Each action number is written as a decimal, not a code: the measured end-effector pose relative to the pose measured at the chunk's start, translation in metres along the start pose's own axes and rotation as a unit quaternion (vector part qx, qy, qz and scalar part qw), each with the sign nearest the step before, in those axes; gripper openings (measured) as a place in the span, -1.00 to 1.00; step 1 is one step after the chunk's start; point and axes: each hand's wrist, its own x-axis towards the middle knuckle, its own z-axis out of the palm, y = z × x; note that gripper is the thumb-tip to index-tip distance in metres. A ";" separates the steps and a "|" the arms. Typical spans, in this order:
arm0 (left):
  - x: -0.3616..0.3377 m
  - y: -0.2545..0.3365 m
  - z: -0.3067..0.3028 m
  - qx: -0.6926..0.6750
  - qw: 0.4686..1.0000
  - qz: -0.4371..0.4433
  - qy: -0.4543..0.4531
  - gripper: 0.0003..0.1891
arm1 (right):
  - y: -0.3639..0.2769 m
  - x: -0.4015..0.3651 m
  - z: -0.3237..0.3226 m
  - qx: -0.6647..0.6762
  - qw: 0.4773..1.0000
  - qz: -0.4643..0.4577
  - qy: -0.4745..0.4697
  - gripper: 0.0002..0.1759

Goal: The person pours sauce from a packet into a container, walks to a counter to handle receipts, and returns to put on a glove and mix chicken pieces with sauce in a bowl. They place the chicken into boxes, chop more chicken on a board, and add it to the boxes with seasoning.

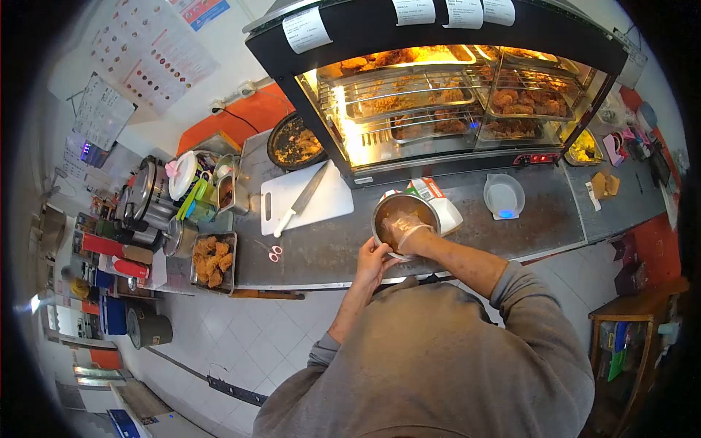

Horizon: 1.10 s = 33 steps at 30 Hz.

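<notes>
A round metal mixing bowl [431,208] stands at the front edge of the counter, with reddish-brown sauce or food inside. My left hand [374,261] is bare and closed on the bowl's near-left rim. Inside the bowl is my right hand [406,231], in a clear plastic glove; its fingers are too hidden to tell whether they hold anything. Just behind the bowl lies a white, red and green carton [426,188]. Beside it, to the right, is a clear plastic container [504,196].
A knife [301,198] lies on a white cutting board [274,201], with scissors [273,252] nearby. Fried chicken fills a metal tray [232,271] at left. A lit warming cabinet [438,166] stands behind. A black pan [273,142] holds crumbs.
</notes>
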 end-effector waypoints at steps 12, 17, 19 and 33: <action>-0.001 -0.010 -0.006 -0.047 0.999 -0.013 0.011 -0.69 | 0.046 0.001 -0.029 0.058 0.997 -0.047 -0.026 -0.12; -0.001 -0.004 0.005 0.021 1.000 0.005 -0.022 -0.66 | 0.025 0.012 0.032 0.010 1.000 -0.025 -0.016 -0.36; -0.004 -0.006 0.008 0.028 1.000 0.011 0.005 -0.65 | 0.036 0.016 0.016 0.047 0.998 -0.016 -0.031 -0.37; -0.010 -0.011 0.011 -0.013 1.000 0.008 0.011 -0.74 | 0.018 -0.038 -0.007 -0.033 0.997 -0.047 0.047 -0.43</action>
